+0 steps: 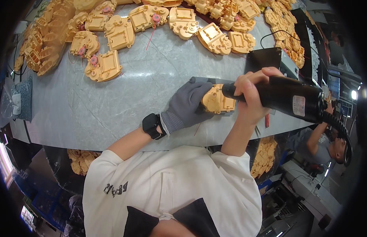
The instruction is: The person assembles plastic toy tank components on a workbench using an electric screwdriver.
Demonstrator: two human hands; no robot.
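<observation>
My left hand (pixel 188 102), in a grey knit glove, is closed around the left side of a yellow-orange plastic housing (pixel 216 102) on the table. Some of the housing is hidden under the glove and the tool. In my bare right hand (pixel 252 91) is a black electric screwdriver (pixel 294 96), its fingers wrapped round the front of the body. The tool lies nearly level, its tip end (pixel 227 90) at the upper edge of the housing; whether the bit touches a screw cannot be made out. A dark flat fixture (pixel 227 113) shows beneath the housing.
Similar yellow housings (pixel 119 33) lie spread along the table's far side, with piles at far left and right. A black box (pixel 266 60) stands behind the screwdriver. A coiled cord (pixel 343 132) hangs from the tool. Another person (pixel 324 144) works at the right.
</observation>
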